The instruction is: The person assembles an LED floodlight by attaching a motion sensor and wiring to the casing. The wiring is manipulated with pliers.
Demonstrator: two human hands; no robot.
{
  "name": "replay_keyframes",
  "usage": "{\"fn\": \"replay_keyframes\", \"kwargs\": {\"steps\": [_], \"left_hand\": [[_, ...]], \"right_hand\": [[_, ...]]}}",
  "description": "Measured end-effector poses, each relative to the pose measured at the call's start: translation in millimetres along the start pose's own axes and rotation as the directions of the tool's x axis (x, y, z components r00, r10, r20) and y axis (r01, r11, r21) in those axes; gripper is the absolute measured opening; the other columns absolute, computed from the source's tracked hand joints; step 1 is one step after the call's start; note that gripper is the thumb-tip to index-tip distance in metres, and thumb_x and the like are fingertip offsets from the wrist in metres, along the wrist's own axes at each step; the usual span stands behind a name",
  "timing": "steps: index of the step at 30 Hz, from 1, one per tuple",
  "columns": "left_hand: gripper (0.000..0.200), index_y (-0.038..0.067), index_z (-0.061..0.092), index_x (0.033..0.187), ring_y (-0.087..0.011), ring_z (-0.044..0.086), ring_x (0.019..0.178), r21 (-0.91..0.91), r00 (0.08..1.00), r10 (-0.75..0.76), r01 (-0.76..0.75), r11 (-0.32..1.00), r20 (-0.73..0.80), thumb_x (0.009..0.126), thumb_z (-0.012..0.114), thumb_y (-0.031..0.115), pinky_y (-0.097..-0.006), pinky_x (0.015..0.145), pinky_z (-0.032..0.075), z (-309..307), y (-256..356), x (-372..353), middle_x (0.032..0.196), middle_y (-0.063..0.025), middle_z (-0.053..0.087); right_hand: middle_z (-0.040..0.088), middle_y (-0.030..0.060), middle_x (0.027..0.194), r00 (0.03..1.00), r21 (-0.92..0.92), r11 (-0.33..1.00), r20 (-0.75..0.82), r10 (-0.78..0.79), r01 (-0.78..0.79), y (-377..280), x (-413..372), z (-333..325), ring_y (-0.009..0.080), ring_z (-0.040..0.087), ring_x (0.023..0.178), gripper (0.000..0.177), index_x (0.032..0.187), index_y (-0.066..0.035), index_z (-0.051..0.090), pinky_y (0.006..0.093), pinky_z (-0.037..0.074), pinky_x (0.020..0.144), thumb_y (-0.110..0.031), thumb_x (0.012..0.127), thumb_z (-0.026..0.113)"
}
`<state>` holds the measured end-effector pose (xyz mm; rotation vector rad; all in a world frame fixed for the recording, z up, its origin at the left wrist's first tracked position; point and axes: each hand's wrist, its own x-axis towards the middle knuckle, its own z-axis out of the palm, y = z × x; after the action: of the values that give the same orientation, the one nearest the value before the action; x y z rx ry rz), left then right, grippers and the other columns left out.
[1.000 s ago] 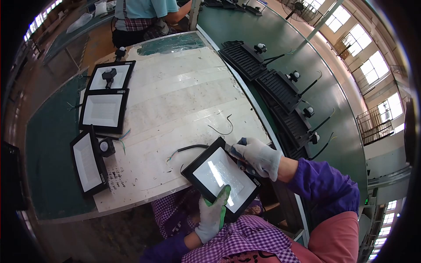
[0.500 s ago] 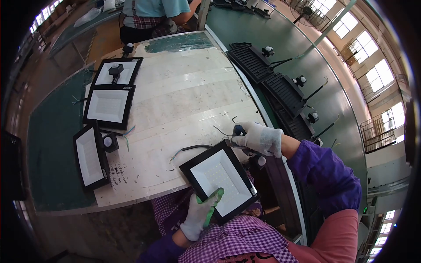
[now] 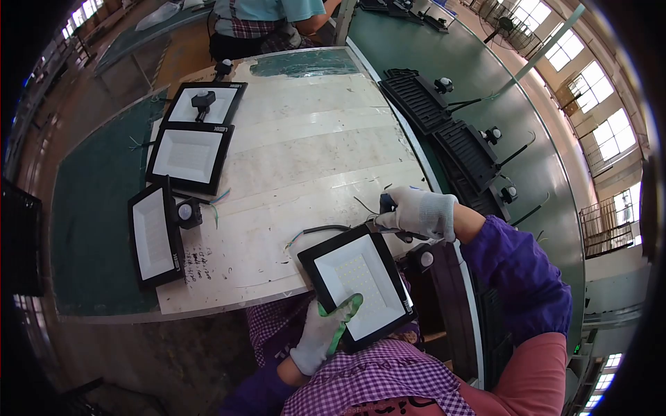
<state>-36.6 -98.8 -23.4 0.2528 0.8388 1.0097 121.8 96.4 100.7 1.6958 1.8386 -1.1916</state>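
A black-framed floodlight (image 3: 357,284) with a white face lies tilted at the table's front edge. My gloved left hand (image 3: 326,329) grips its lower left side, the green-tipped thumb on the face. At the light's top corner is my gloved right hand (image 3: 413,211), fingers closed around a small dark tool (image 3: 386,203); its working end is hidden. A sensor (image 3: 422,258) with a round white lens sits beside the light's right edge. A black cable (image 3: 326,228) with bare coloured wire ends runs left from the top corner.
Three more floodlights (image 3: 187,158) stand or lie along the table's left side, some with sensors. Handwriting marks the white tabletop (image 3: 305,145). On the green bench (image 3: 513,139) to the right lie several ribbed black housings (image 3: 468,152) with cables. A co-worker (image 3: 267,21) sits beyond the table.
The whole view has shifted, so the table and lights appear slightly further right. Both hands keep their places at the floodlight, with little movement relative to it.
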Motion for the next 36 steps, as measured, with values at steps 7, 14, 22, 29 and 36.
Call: {"fn": "replay_keyframes", "kwargs": {"steps": [7, 14, 22, 29, 36], "left_hand": [[0.037, -0.004, 0.051, 0.121, -0.0148, 0.060, 0.099, 0.061, 1.000, 0.020, -0.021, 0.998, 0.019, 0.087, 0.064, 0.001, -0.0287, 0.089, 0.049, -9, -2, 1, 0.112, -0.0098, 0.060], [0.042, -0.007, 0.047, 0.124, -0.0195, 0.060, 0.104, 0.095, 0.999, -0.040, 0.039, 0.995, 0.005, 0.085, 0.063, -0.001, -0.0330, 0.095, 0.049, -15, -5, 4, 0.116, -0.0133, 0.058], [0.036, -0.005, 0.052, 0.121, -0.0152, 0.061, 0.098, 0.130, 0.990, -0.091, 0.076, 0.989, 0.106, 0.091, 0.063, 0.012, -0.0304, 0.090, 0.051, -6, 39, -10, 0.110, -0.0109, 0.061], [0.043, 0.000, 0.052, 0.127, -0.0244, 0.060, 0.106, -0.572, 0.997, 0.078, -0.055, 0.819, 0.016, 0.093, 0.062, 0.023, -0.0352, 0.092, 0.050, -29, 48, -71, 0.120, -0.0124, 0.059], [0.041, -0.002, 0.052, 0.125, -0.0229, 0.062, 0.102, 0.132, 0.971, 0.166, -0.145, 0.981, -0.169, 0.092, 0.063, 0.019, -0.0330, 0.085, 0.052, -29, 33, -84, 0.116, -0.0118, 0.060]], "right_hand": [[0.064, 0.0077, 0.068, 0.992, -0.122, 0.987, 0.085, -0.097, 0.107, -36, 13, 17, 0.0157, 0.061, 0.059, 0.034, 0.091, 0.002, 0.062, 0.0298, 0.049, 0.056, -0.032, 0.086, 0.067], [0.062, 0.0083, 0.064, 0.975, -0.186, 0.968, 0.176, -0.138, 0.170, -88, 12, 40, 0.0195, 0.062, 0.057, 0.032, 0.088, 0.001, 0.061, 0.0324, 0.049, 0.054, -0.031, 0.086, 0.062], [0.060, 0.0073, 0.061, 0.980, -0.152, 0.979, 0.163, -0.111, 0.136, -90, 12, 41, 0.0191, 0.056, 0.051, 0.031, 0.072, -0.002, 0.064, 0.0326, 0.045, 0.051, -0.030, 0.085, 0.061], [0.060, 0.0038, 0.072, 0.991, 0.294, 0.951, 0.052, -0.121, 0.101, -38, 16, 57, 0.0125, 0.055, 0.057, 0.019, 0.095, 0.000, 0.063, 0.0295, 0.046, 0.050, -0.018, 0.091, 0.059], [0.060, 0.0047, 0.071, 0.998, 0.409, 0.911, -0.010, -0.056, 0.055, -34, 17, 59, 0.0127, 0.056, 0.057, 0.020, 0.096, 0.000, 0.062, 0.0284, 0.046, 0.050, -0.019, 0.089, 0.061]]}}
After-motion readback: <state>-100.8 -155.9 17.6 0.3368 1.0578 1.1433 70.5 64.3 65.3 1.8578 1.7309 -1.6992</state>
